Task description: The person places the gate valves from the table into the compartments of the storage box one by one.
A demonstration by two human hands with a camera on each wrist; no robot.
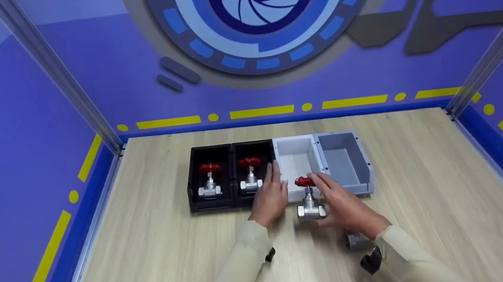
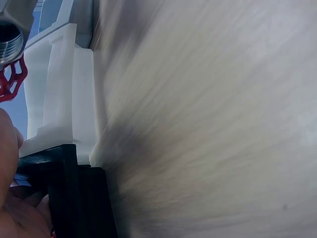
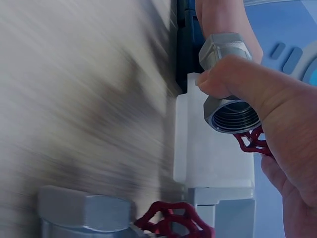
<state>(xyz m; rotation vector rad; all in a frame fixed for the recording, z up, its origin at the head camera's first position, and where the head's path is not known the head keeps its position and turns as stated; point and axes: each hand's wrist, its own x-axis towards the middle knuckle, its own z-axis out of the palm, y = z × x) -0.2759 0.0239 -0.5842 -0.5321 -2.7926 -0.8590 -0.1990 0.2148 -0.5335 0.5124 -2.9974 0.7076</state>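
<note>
My right hand (image 1: 347, 205) holds a steel gate valve (image 1: 311, 207) with a red handwheel, upright above the front edge of the white bin (image 1: 287, 149). In the right wrist view, the thumb lies across the valve body (image 3: 225, 47), between its threaded ends. My left hand (image 1: 271, 200) rests at the right side of the second black bin (image 1: 252, 148), its fingers straight along the wall beside the white bin. Beside it in that bin stands a valve (image 1: 251, 183); another valve (image 1: 210, 188) stands in the leftmost black bin (image 1: 210, 153).
A grey bin (image 1: 338, 143) ends the row on the right. Another valve (image 1: 356, 240) lies on the wooden table (image 1: 159, 244), partly hidden under my right wrist. Its red handwheel (image 3: 173, 218) shows in the right wrist view. Blue printed walls (image 1: 266, 99) enclose the table.
</note>
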